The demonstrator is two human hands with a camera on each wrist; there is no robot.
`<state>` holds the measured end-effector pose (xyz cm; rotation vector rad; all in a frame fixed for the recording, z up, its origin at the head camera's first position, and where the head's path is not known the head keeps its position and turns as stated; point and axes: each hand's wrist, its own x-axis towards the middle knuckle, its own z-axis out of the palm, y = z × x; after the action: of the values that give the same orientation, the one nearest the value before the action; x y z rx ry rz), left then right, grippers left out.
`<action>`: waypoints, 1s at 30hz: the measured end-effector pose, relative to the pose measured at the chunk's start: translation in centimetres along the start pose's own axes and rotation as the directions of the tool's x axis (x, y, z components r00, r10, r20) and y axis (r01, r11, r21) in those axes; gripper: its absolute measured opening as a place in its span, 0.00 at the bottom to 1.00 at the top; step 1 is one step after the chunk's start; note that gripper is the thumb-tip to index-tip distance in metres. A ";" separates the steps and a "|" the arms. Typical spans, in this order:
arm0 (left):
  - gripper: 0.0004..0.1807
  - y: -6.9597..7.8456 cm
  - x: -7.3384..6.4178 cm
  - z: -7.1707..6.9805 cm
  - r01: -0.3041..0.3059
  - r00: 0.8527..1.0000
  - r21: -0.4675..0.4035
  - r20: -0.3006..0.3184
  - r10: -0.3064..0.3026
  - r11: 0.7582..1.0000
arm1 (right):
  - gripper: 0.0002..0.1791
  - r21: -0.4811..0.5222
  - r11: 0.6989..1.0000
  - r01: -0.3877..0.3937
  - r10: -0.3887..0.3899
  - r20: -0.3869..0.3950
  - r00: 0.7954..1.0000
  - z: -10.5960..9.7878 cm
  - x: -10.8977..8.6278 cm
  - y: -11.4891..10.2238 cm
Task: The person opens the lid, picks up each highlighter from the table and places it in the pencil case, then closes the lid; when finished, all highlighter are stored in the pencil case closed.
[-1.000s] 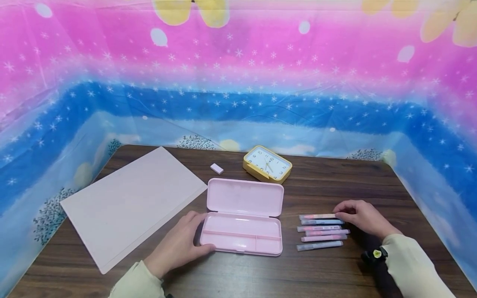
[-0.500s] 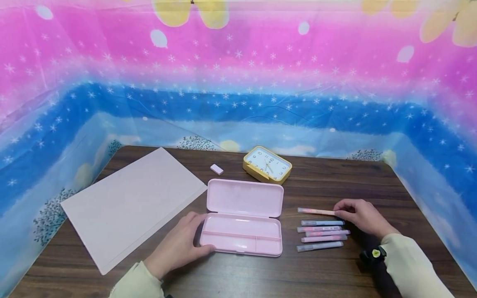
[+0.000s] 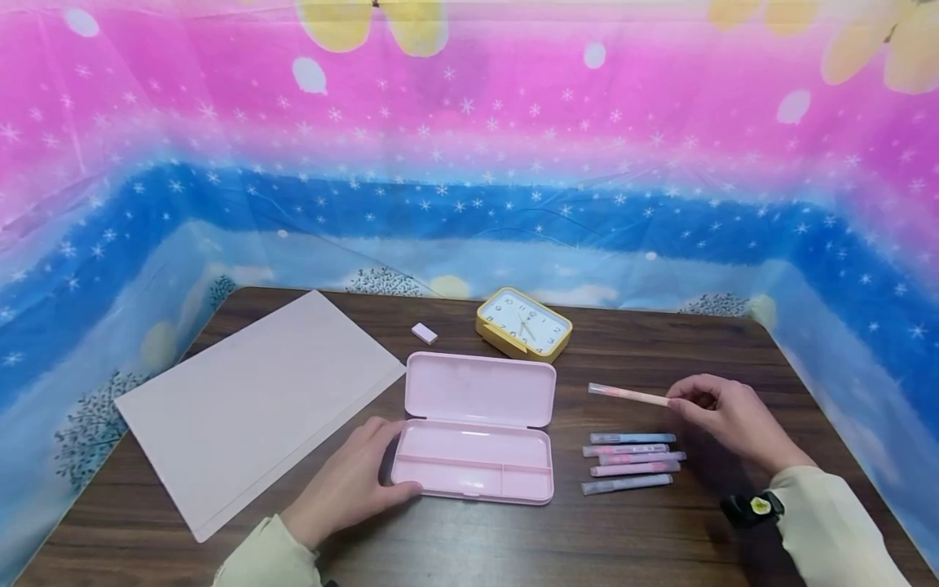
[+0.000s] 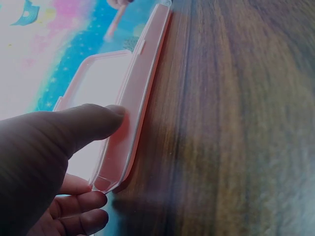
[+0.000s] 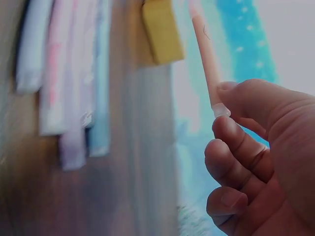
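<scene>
My left hand (image 3: 348,481) grips the left end of an open pink pencil case (image 3: 478,495). In the left wrist view its thumb (image 4: 93,123) lies on the case's front wall, and the fingers bend at the near corner. The lid stands tipped back, and the divided tray holds nothing. My right hand (image 3: 737,420) pinches a slim peach marker (image 3: 634,395) by its right end, thumb against fingers, the clear-tipped end pointing left. It hangs above the table, behind several pastel markers (image 3: 634,470) lying side by side.
A yellow alarm clock (image 3: 524,324) lies face up behind the case, with a small pink-and-white eraser (image 3: 424,333) to its left. A large pale pink folder-like sheet (image 3: 260,408) covers the table's left side. A patterned cloth (image 3: 469,204) hangs around the wooden table (image 3: 528,546).
My right hand has lifted the peach marker off the row and raised it up and away from the other markers. The left hand and pencil case have stayed put.
</scene>
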<state>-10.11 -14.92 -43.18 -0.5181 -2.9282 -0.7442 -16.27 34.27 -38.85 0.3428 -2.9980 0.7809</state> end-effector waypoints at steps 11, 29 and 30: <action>0.42 0.2 0.0 -0.2 0.005 1.000 0.008 0.002 -0.005 1.000 | 0.02 0.006 0.977 0.215 -0.213 -0.099 0.972 -1.0 0.2 -7.4; 0.42 0.5 0.0 0.0 0.038 0.999 0.003 0.020 -0.038 0.999 | 0.01 0.170 0.952 0.255 -0.270 0.068 0.961 5.8 2.3 -14.2; 0.42 0.6 0.0 0.0 0.039 0.999 0.003 0.020 -0.039 0.999 | 0.01 0.173 0.950 0.260 -0.276 0.072 0.959 6.3 2.3 -14.3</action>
<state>-9.95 -14.48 -42.89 -0.4725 -2.9653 -0.7431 -15.19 18.57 -37.30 0.7962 -2.8867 1.0053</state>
